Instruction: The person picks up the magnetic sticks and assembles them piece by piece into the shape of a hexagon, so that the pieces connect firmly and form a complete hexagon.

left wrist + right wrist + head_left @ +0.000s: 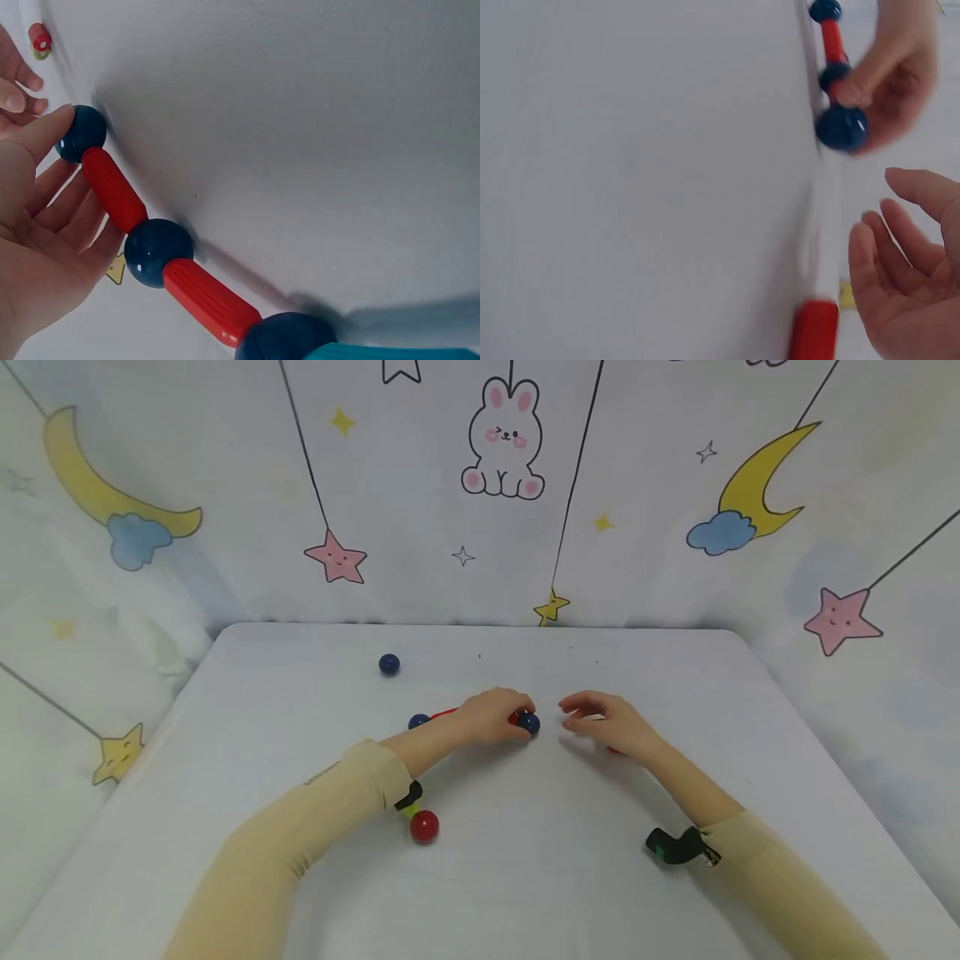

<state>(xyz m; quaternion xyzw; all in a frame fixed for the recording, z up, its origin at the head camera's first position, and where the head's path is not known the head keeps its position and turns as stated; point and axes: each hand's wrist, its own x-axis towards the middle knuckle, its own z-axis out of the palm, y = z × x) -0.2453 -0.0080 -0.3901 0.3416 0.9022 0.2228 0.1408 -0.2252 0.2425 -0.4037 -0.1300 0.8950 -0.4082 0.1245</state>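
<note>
My left hand holds the end of a chain of blue balls joined by red rods, pinching around the end blue ball and the rod beside it. In the left wrist view, the chain runs from this end ball through a red rod, a middle blue ball and a second rod to another blue ball. A teal bar reaches in beside that last ball. My right hand is apart from the chain, fingers loosely bent and holding nothing. Below it lies a separate red rod, mostly hidden in the head view.
A loose blue ball sits toward the back left of the white table. Nearer, a red ball lies by my left sleeve, with a yellow-green piece against it. A patterned cloth hangs behind the table.
</note>
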